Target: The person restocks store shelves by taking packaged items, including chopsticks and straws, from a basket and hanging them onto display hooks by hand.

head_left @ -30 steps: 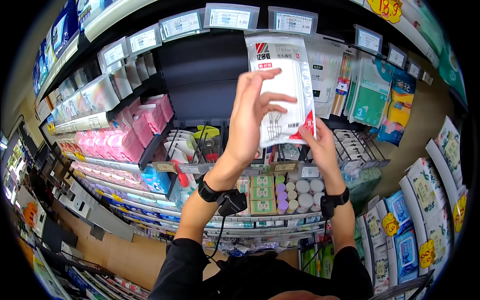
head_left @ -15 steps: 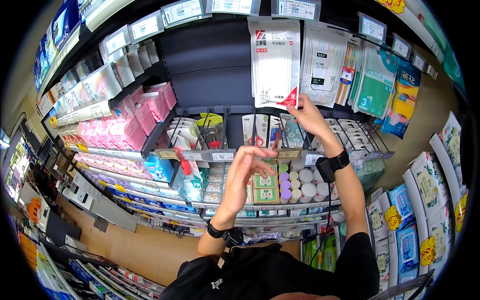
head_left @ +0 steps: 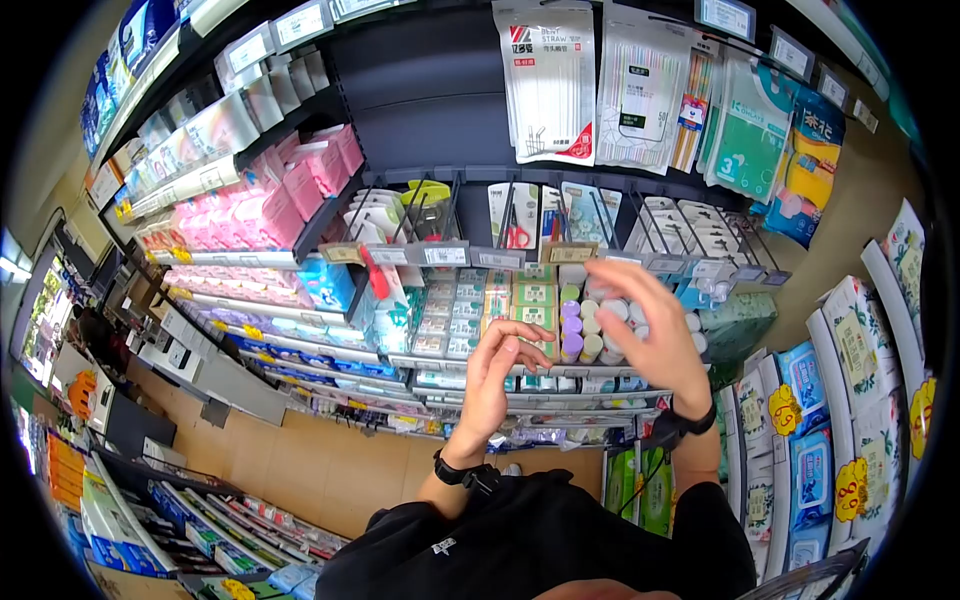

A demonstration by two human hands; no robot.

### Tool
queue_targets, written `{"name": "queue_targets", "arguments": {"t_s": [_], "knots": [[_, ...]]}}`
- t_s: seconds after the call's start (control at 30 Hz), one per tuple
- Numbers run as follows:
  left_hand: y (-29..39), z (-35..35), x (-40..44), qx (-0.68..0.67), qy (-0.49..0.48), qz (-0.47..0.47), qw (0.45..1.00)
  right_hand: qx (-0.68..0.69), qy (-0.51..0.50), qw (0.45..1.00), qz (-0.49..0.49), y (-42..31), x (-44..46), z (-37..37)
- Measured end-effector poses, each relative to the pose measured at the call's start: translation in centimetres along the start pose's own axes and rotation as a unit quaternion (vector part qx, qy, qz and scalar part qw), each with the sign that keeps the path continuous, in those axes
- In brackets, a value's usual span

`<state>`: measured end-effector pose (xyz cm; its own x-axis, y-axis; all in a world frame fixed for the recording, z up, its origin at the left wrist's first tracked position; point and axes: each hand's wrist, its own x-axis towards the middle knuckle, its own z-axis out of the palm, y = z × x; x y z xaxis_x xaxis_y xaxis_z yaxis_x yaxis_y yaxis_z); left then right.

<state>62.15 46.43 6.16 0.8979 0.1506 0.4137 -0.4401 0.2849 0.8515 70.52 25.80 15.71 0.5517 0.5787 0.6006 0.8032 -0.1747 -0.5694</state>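
Observation:
The white bent-straw packet (head_left: 549, 90) hangs upright on the rack, touched by neither hand. To its right are a packet of coloured straws (head_left: 640, 100) and a green packet (head_left: 752, 130). My left hand (head_left: 492, 372) is empty with its fingers apart, in front of the small green-and-tan boxes (head_left: 534, 294). My right hand (head_left: 655, 335) is also empty and spread, over the round white-lidded containers (head_left: 612, 312), partly hiding them. Purple-lidded tubes (head_left: 571, 330) stand between the two hands.
Metal hooks with price tags (head_left: 499, 259) jut out above my hands, holding scissors (head_left: 517, 235) and other small packs. Pink packs (head_left: 262, 215) fill the left shelf. Blue wipe packs (head_left: 811, 470) stand at the right. A counter (head_left: 215, 375) is at the far left.
My right hand has let go of the straw packet's lower corner and come down beside my left hand. The packet appears higher in view. Both hands are now low, near the containers.

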Motion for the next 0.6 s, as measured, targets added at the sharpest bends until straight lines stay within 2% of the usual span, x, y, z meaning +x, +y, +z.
{"name": "queue_targets", "arguments": {"t_s": [0.03,0.07,0.13,0.17,0.23,0.3,0.37,0.6], "knots": [[0.0,0.5,-0.9,0.002,0.004,-0.002,1.000,-0.024,-0.011,0.999,-0.043,-0.7,-1.6,0.2],[-0.1,1.0,-1.8,0.010,0.008,-0.007,1.000,-0.020,-0.012,0.999,-0.043,-1.2,-3.3,0.4],[-0.2,1.9,-3.8,0.012,0.017,-0.017,1.000,0.103,-0.067,0.992,0.002,-1.9,-6.6,1.0],[-0.5,2.3,-5.0,0.005,0.024,-0.024,0.999,0.105,-0.068,0.992,0.002,-2.0,-8.2,1.3],[-1.1,2.8,-7.3,-0.001,0.016,-0.024,1.000,0.204,-0.077,0.970,0.104,-1.8,-11.3,2.0],[-0.8,4.0,-9.5,0.003,0.028,-0.043,0.999,0.217,-0.077,0.965,0.126,-1.3,-14.0,2.9],[-0.6,5.0,-11.7,0.005,0.040,-0.061,0.997,0.304,-0.042,0.924,0.229,-1.3,-16.6,3.5],[-0.2,7.3,-21.0,0.020,0.080,-0.100,0.992,0.384,-0.040,0.877,0.286,-4.6,-24.9,5.1]]}}
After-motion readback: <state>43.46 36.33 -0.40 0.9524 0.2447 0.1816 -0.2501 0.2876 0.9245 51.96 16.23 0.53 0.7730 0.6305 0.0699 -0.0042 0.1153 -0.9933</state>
